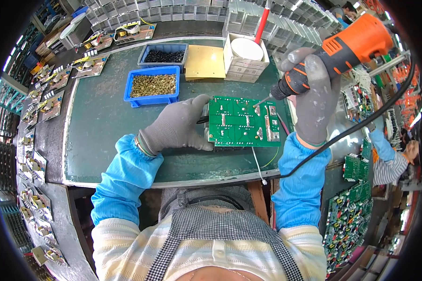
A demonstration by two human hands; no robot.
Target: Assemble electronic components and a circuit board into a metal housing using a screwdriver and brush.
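Bin [147,100] of brass-coloured bits [153,85] near left hand [176,124]

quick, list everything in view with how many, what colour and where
Workbench: one, green, centre
Held circuit board: one, green, over workbench
White cord: one, white, below held circuit board
Power drill: one, orange and black, upper right
Cable: one, black, right
Blue bin: one, blue, left of centre
Small parts: many, brass-coloured, in blue bin
Grey bin: one, bluish grey, behind blue bin
Tiny pieces: many, black, in grey bin
Plate: one, gold, beside grey bin
Box: one, whitish, beside plate
Metal blocks: many, silver, back
Left-side boards: many, mixed, left
Right-side boards: many, mostly green, lower right
Co-worker: one, striped top, far right
Left hand: one, grey-gloved, gripping held circuit board
Right hand: one, grey-gloved, gripping power drill
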